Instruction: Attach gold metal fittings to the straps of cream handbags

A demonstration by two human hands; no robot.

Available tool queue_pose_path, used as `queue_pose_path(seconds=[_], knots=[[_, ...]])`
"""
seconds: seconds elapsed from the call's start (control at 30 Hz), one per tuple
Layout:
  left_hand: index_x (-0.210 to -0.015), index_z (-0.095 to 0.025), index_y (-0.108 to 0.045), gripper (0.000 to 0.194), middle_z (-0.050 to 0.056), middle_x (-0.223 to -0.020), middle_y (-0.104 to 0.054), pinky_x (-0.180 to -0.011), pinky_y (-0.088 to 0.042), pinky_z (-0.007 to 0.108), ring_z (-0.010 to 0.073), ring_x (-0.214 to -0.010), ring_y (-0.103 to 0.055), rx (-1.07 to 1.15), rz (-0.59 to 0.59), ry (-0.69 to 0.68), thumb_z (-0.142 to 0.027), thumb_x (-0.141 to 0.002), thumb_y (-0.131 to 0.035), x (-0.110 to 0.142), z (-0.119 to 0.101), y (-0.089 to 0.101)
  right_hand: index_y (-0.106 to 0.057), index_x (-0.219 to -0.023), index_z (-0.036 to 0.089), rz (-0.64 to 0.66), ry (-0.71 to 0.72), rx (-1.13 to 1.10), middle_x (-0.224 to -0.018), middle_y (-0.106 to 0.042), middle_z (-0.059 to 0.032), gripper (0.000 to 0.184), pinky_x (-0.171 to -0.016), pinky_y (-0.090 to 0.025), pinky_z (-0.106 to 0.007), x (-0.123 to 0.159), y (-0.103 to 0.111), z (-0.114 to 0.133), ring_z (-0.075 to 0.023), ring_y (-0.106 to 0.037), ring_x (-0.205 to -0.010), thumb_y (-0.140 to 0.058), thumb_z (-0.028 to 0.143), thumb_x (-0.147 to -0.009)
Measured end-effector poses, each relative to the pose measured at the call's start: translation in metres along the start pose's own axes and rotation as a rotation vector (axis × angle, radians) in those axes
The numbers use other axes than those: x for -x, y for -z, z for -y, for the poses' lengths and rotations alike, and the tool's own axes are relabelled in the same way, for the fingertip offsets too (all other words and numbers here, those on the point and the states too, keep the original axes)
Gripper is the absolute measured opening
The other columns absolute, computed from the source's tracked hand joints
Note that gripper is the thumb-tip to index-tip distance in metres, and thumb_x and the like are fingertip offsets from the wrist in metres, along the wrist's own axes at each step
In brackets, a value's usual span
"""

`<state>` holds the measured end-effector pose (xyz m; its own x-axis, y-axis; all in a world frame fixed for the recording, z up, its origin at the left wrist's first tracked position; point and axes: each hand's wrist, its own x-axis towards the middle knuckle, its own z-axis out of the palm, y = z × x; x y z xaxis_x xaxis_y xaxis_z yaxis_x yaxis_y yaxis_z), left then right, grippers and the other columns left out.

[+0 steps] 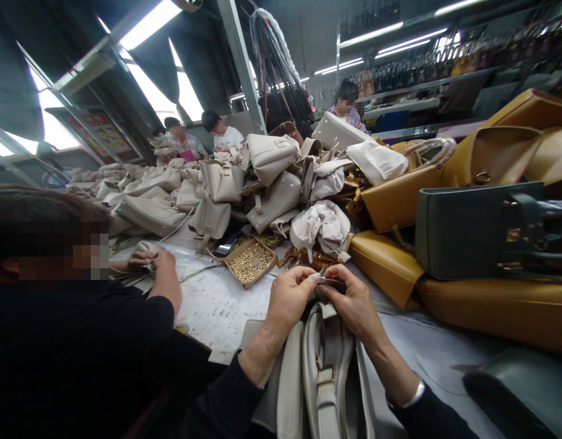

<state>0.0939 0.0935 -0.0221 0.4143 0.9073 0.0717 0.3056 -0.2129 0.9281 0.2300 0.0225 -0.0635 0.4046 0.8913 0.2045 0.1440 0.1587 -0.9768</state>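
A light grey handbag (290, 378) stands on the table right in front of me, its zipped top facing up. A strap with a buckle (325, 377) lies along its top. At the bag's far end, my left hand (288, 299) pinches a short pale strap (324, 281) between thumb and fingertips. My right hand (354, 302) is closed on the same strap from the other side, thumb against fingers. The fingertips partly hide the strap's end, and any small fitting there is too small to make out.
Beyond my hands is a cardboard tray (250, 263) of small gold fittings. Pale handbags (272, 158) pile up behind it. Mustard bags (395, 268) and a dark green bag (459, 228) crowd the right. A co-worker (80, 341) sits close at left; other people work farther back.
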Motion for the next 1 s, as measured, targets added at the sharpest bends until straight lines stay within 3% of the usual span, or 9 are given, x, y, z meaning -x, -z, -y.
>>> queue_pose_path(seconds=[0.17, 0.33, 0.43, 0.57, 0.83, 1.0], knots=[[-0.090, -0.019, -0.079, 0.018, 0.004, -0.085, -0.079, -0.072, -0.054, 0.025, 0.0188, -0.079, -0.070, -0.032, -0.010, -0.012, -0.030, -0.084, -0.067, 0.002, 0.001, -0.002, -0.058, -0.082, 0.023, 0.039, -0.038, 0.028, -0.074, -0.061, 0.0040, 0.012, -0.065, -0.045, -0.028, -0.006, 0.000, 0.000, -0.0181, -0.057, -0.070, -0.068, 0.030, -0.079], [-0.095, -0.020, -0.079, 0.017, 0.004, -0.089, -0.079, -0.075, -0.055, 0.027, 0.0198, -0.082, -0.072, -0.079, -0.014, -0.024, -0.030, -0.086, -0.067, 0.003, -0.007, -0.006, -0.059, -0.089, 0.024, -0.045, 0.063, 0.216, -0.081, -0.065, 0.0010, 0.007, -0.071, -0.045, -0.031, -0.004, -0.001, 0.003, -0.0209, -0.061, -0.076, -0.061, 0.029, -0.085], [-0.101, -0.020, -0.078, 0.023, 0.004, -0.093, -0.080, -0.079, -0.056, 0.027, 0.0202, -0.086, -0.073, -0.065, 0.039, -0.011, -0.019, -0.079, -0.071, 0.003, -0.009, -0.007, -0.059, -0.092, 0.024, -0.088, 0.106, 0.277, -0.084, -0.068, -0.0001, 0.006, -0.075, -0.046, -0.033, -0.003, -0.001, 0.003, -0.0225, -0.065, -0.079, -0.058, 0.026, -0.086], [-0.107, -0.021, -0.076, 0.040, 0.003, -0.102, -0.080, -0.086, -0.056, 0.027, 0.0195, -0.093, -0.074, -0.015, 0.041, -0.022, -0.004, -0.072, -0.065, 0.005, -0.008, -0.010, -0.062, -0.093, 0.024, -0.094, 0.104, 0.220, -0.087, -0.070, -0.0008, 0.008, -0.079, -0.048, -0.033, -0.004, 0.001, 0.001, -0.0236, -0.067, -0.085, -0.061, 0.028, -0.086], [-0.098, -0.016, -0.075, 0.024, 0.006, -0.098, -0.080, -0.086, -0.055, 0.029, 0.0218, -0.093, -0.074, -0.008, -0.073, 0.004, -0.010, -0.077, -0.066, 0.008, -0.001, -0.004, -0.071, -0.093, 0.024, -0.033, 0.081, 0.115, -0.086, -0.073, 0.0005, 0.009, -0.076, -0.048, -0.029, 0.001, 0.001, 0.004, -0.0212, -0.067, -0.082, -0.064, 0.030, -0.089], [-0.099, -0.019, -0.075, 0.023, 0.004, -0.097, -0.079, -0.084, -0.052, 0.028, 0.0205, -0.091, -0.072, -0.171, -0.085, -0.048, -0.013, -0.080, -0.063, 0.015, -0.007, -0.003, -0.072, -0.095, 0.024, -0.007, 0.107, 0.050, -0.087, -0.073, 0.0001, 0.011, -0.075, -0.048, -0.029, -0.003, 0.000, -0.003, -0.0209, -0.066, -0.082, -0.064, 0.030, -0.090]])
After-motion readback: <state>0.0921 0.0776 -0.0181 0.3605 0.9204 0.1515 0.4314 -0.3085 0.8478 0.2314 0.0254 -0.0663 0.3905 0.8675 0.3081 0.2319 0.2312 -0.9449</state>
